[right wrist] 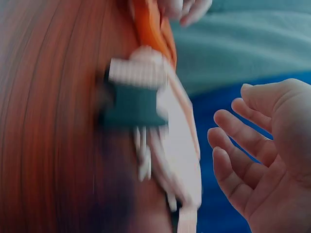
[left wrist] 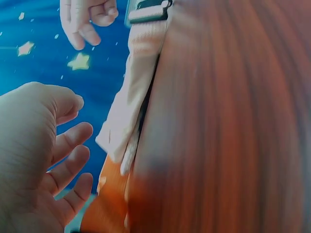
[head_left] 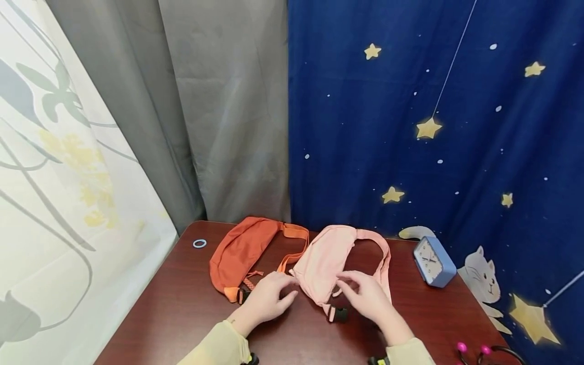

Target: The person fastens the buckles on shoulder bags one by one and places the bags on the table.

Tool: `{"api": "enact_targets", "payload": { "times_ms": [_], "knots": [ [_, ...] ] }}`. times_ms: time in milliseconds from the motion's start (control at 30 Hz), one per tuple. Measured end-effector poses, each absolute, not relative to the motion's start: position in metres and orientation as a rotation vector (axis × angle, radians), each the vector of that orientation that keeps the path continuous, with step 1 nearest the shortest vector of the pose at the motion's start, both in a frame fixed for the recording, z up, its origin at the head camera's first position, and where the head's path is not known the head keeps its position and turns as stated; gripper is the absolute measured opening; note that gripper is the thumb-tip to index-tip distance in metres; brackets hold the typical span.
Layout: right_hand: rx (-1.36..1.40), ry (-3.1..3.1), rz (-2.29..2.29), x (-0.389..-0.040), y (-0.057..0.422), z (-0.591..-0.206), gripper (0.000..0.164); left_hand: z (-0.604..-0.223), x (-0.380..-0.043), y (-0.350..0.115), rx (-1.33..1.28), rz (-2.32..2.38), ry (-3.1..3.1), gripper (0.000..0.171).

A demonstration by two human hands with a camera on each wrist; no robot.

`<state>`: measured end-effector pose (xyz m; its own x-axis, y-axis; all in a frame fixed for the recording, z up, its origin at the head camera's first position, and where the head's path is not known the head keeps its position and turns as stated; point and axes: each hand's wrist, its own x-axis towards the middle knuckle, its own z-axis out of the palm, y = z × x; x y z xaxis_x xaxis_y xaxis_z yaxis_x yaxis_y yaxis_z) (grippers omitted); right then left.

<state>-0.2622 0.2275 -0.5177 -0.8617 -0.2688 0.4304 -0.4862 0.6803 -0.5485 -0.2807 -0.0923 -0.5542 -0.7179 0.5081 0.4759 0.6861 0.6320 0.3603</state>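
Observation:
A pink waist bag point(head_left: 326, 261) lies on the table between my two hands, its strap point(head_left: 382, 248) looped to the right. Its dark buckle point(head_left: 338, 314) lies at the near end and looks blurred in the right wrist view. My left hand point(head_left: 270, 299) hovers by the bag's left side, fingers loosely bent around nothing. On the other side, my right hand point(head_left: 367, 296) is held over the right edge, also with nothing in its fingers. Both wrist views show a gap between each hand and the bag. Left of it lies an orange-red waist bag point(head_left: 246, 251) with an orange strap point(head_left: 296, 232).
A light blue ring point(head_left: 199, 244) lies at the table's far left. On the right stands a blue clock point(head_left: 435, 261). Pink-tipped dark wire pieces point(head_left: 485, 350) show at the lower right. Grey and blue starry curtains point(head_left: 392, 126) hang behind the dark red-brown table point(head_left: 159, 314).

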Motion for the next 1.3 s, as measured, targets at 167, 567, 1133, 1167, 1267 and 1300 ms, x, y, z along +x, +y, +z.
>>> {"api": "enact_targets", "payload": {
  "times_ms": [167, 567, 1133, 1167, 1267, 1300],
  "knots": [
    [0.406, -2.761, 0.994, -0.254, 0.275, -0.515, 0.020, -0.552, -0.278, -0.072, -1.034, -0.756, -2.527, 0.023],
    [0.709, -2.937, 0.711, -0.232, 0.327, -0.512, 0.043, -0.552, -0.274, -0.027, -1.155, -0.776, -2.506, 0.024],
    [0.532, -3.075, 0.879, -0.228, 0.347, -0.523, 0.034, -0.553, -0.271, 0.005, -1.235, -0.697, -2.533, 0.028],
    [0.533, -3.058, 0.892, -0.228, 0.347, -0.525, 0.030, -0.554, -0.271, 0.005, -1.235, -0.693, -2.539, 0.027],
    [0.532, -3.026, 0.881, -0.228, 0.348, -0.528, 0.023, -0.557, -0.272, 0.007, -1.239, -0.681, -2.555, 0.026],
    [0.529, -3.022, 0.871, -0.228, 0.348, -0.529, 0.022, -0.558, -0.273, 0.007, -1.239, -0.678, -2.559, 0.025]
  ]
}}
